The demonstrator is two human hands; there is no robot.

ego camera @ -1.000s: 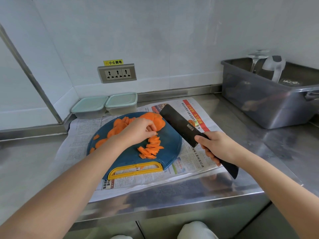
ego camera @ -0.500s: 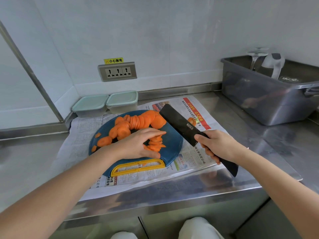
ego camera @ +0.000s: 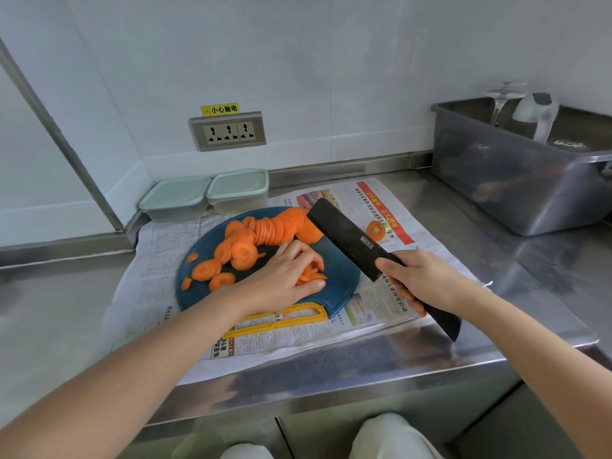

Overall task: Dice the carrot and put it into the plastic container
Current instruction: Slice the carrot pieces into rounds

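Orange carrot slices (ego camera: 265, 231) lie in a curved row and a loose heap on a round blue cutting board (ego camera: 341, 279) with a yellow handle. My left hand (ego camera: 281, 276) rests over a small stack of cut carrot strips (ego camera: 311, 276) near the board's middle, fingers curled around them. My right hand (ego camera: 420, 279) grips the handle of a black cleaver (ego camera: 344, 236), whose blade hangs above the board's right edge. Two lidded plastic containers (ego camera: 236, 190) stand side by side behind the board, against the wall.
Newspaper (ego camera: 364, 326) covers the steel counter under the board; a carrot end (ego camera: 376, 229) lies on it to the right. A grey tub (ego camera: 516, 180) holding a glass and a kettle stands at the back right. A wall socket (ego camera: 228, 130) sits above the containers.
My left hand has moved from the carrot slices down toward me onto the stack of strips and closed around it. The cleaver has stayed nearly where it was.
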